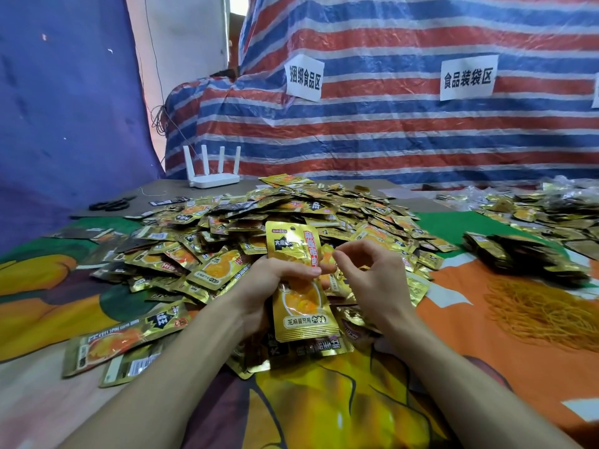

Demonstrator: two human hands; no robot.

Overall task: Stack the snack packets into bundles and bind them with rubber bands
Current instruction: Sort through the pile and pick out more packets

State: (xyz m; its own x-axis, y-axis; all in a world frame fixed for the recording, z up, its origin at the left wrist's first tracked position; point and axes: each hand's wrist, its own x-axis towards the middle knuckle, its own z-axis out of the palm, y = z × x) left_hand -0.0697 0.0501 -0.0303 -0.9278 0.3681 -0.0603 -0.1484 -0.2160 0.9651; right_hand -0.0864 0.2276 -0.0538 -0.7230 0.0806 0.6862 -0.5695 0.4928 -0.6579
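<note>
Two hands [278,280] [372,277], one router [212,176], countless packets [291,215]

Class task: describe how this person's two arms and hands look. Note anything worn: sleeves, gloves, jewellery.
The left hand and right hand are bare: no gloves, and no rings show. The left forearm and right forearm are uncovered down to the picture's bottom edge, so no sleeve is seen. Neither wrist shows a watch or bracelet.

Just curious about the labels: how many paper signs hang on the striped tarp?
3: left sign, middle sign, and a sliver of a third at the right edge; more may hang out of view.
</note>
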